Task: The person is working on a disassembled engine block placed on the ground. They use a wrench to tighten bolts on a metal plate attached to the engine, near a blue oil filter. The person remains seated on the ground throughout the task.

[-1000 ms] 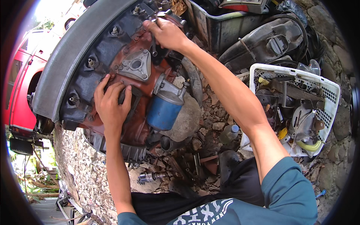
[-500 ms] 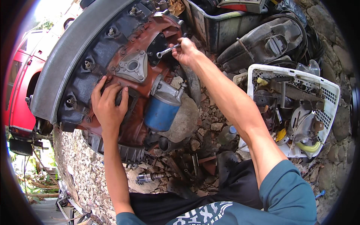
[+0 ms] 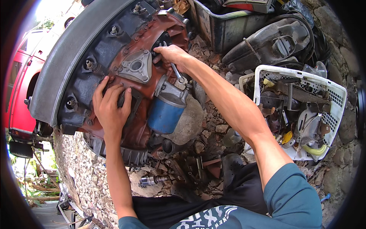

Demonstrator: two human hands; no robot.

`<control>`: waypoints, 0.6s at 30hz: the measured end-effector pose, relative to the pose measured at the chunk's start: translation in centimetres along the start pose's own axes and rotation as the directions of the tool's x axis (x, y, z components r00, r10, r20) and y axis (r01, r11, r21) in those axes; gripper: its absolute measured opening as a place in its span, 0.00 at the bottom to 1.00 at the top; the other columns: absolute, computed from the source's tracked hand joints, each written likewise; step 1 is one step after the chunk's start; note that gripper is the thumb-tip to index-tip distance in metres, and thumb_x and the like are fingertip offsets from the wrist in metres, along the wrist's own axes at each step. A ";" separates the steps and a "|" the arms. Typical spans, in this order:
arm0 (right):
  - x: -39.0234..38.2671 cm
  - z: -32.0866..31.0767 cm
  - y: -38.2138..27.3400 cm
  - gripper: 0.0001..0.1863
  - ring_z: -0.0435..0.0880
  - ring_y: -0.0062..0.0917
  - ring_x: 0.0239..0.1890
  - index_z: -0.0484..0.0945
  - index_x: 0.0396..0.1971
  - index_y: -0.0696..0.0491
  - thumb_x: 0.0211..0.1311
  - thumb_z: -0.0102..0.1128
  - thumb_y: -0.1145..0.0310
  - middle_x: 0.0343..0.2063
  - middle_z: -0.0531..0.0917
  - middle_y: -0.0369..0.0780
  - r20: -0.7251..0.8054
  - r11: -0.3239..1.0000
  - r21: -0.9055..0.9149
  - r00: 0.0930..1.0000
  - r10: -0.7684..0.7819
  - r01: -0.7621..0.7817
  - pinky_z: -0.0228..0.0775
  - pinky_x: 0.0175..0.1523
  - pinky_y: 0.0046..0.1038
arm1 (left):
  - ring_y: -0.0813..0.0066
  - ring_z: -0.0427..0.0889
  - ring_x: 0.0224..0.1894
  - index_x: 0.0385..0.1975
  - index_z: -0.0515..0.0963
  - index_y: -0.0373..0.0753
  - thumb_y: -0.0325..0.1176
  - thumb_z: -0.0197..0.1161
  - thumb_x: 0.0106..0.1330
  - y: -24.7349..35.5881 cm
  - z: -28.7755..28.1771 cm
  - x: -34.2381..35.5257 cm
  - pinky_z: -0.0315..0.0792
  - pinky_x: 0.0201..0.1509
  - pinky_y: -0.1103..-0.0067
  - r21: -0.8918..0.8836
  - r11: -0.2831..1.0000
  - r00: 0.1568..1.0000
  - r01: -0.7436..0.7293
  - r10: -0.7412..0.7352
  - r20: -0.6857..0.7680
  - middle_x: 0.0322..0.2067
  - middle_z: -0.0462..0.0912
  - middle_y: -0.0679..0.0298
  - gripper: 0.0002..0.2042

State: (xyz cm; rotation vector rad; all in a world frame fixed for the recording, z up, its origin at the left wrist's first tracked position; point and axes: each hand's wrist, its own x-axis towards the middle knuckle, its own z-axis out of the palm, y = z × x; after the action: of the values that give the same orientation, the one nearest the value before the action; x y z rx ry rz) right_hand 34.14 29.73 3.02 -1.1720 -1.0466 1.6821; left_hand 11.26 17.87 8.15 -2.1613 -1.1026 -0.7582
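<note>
A red-brown engine block (image 3: 131, 91) with a black head side lies tilted before me. My left hand (image 3: 111, 108) rests on its side, fingers spread over a dark opening, holding nothing. My right hand (image 3: 173, 56) is closed round a metal wrench (image 3: 176, 71) beside a black cover plate (image 3: 160, 40) bolted to the block. One end of the wrench points down toward the filter housing; the other is partly hidden by my fingers. Between my hands sits a grey triangular flange (image 3: 135, 66) with a round hole. A blue oil filter (image 3: 165, 116) hangs from its grey metal housing (image 3: 169, 92).
On the right stands a white plastic crate (image 3: 301, 72) full of metal parts. Behind it are a dark tank-like part (image 3: 267, 45) and a black bin (image 3: 228, 30). A small gear-ended part (image 3: 152, 181) lies on the gravel. A red vehicle (image 3: 23, 87) stands far left.
My right hand has moved left and slightly down to the black cover plate. The wrench has swung round, its visible end now near the filter housing. My left hand has stayed still.
</note>
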 end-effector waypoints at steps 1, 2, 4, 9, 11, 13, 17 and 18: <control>0.0 -0.2 0.0 0.19 0.62 0.18 0.16 0.82 0.30 0.60 0.72 0.56 0.57 0.13 0.64 0.31 0.010 1.000 0.007 1.000 -0.028 0.028 0.58 0.24 0.27 | 0.61 0.78 0.59 0.30 0.84 0.38 0.32 0.72 0.58 0.1 0.1 0.2 0.68 0.61 0.64 -0.007 1.000 1.000 -0.002 0.002 -0.003 0.37 0.87 0.65 0.06; 0.3 -0.6 0.0 0.19 0.63 0.18 0.17 0.82 0.30 0.59 0.71 0.57 0.57 0.13 0.64 0.31 0.023 0.999 0.008 0.999 -0.033 0.033 0.59 0.24 0.27 | 0.61 0.78 0.59 0.30 0.84 0.38 0.32 0.72 0.58 0.3 0.1 0.4 0.68 0.61 0.64 -0.010 1.000 1.000 -0.007 0.007 -0.005 0.37 0.87 0.65 0.06; 1.1 -1.0 0.0 0.17 0.65 0.19 0.17 0.83 0.30 0.57 0.70 0.59 0.58 0.13 0.66 0.32 0.054 0.999 0.012 0.998 -0.041 0.040 0.63 0.24 0.27 | 0.61 0.78 0.59 0.30 0.84 0.38 0.32 0.72 0.58 0.4 0.1 0.5 0.68 0.61 0.64 -0.011 1.000 1.000 -0.015 0.015 -0.004 0.37 0.87 0.65 0.06; 1.5 -0.6 -0.2 0.15 0.61 0.17 0.15 0.81 0.31 0.59 0.67 0.65 0.60 0.13 0.64 0.30 0.016 0.998 0.035 0.999 -0.044 0.043 0.59 0.21 0.25 | 0.59 0.79 0.60 0.31 0.85 0.38 0.30 0.73 0.58 0.1 0.1 0.3 0.68 0.61 0.65 -0.008 1.000 1.000 -0.001 0.001 0.009 0.38 0.88 0.65 0.05; 1.1 -0.5 -0.3 0.16 0.59 0.16 0.14 0.81 0.31 0.60 0.68 0.65 0.61 0.13 0.62 0.29 0.001 0.998 0.045 0.999 -0.042 0.042 0.55 0.20 0.24 | 0.59 0.78 0.60 0.31 0.85 0.38 0.31 0.72 0.58 0.2 0.0 0.4 0.68 0.61 0.65 -0.006 1.000 1.000 -0.002 0.002 0.012 0.38 0.88 0.65 0.05; 0.5 -0.6 -0.5 0.16 0.58 0.15 0.15 0.81 0.32 0.61 0.69 0.63 0.60 0.13 0.60 0.28 0.009 0.999 0.035 1.000 -0.023 0.023 0.52 0.19 0.22 | 0.59 0.78 0.60 0.31 0.85 0.38 0.31 0.72 0.58 0.2 0.0 0.3 0.68 0.61 0.65 -0.009 1.000 1.000 -0.002 0.002 0.013 0.38 0.88 0.66 0.05; -0.4 -0.7 -1.2 0.17 0.56 0.14 0.14 0.80 0.32 0.61 0.71 0.55 0.61 0.12 0.58 0.28 0.081 0.989 0.094 0.991 0.109 -0.116 0.45 0.17 0.20 | 0.61 0.78 0.59 0.30 0.84 0.39 0.32 0.72 0.58 0.1 0.1 0.2 0.69 0.61 0.64 0.002 1.000 1.000 -0.007 0.007 -0.004 0.37 0.87 0.66 0.06; -0.4 -0.7 -1.1 0.17 0.56 0.13 0.14 0.80 0.32 0.61 0.71 0.54 0.61 0.12 0.58 0.28 0.080 0.992 0.098 0.994 0.077 -0.084 0.44 0.17 0.20 | 0.61 0.78 0.59 0.30 0.84 0.39 0.32 0.72 0.58 0.2 0.1 0.3 0.69 0.61 0.64 0.004 1.000 1.000 -0.009 0.010 -0.004 0.37 0.87 0.66 0.06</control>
State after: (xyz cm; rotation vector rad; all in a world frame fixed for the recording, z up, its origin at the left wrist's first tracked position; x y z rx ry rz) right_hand 35.05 29.84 3.99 -1.1049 -0.9594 1.8340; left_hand 11.56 18.02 8.21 -2.1592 -1.0899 -0.7559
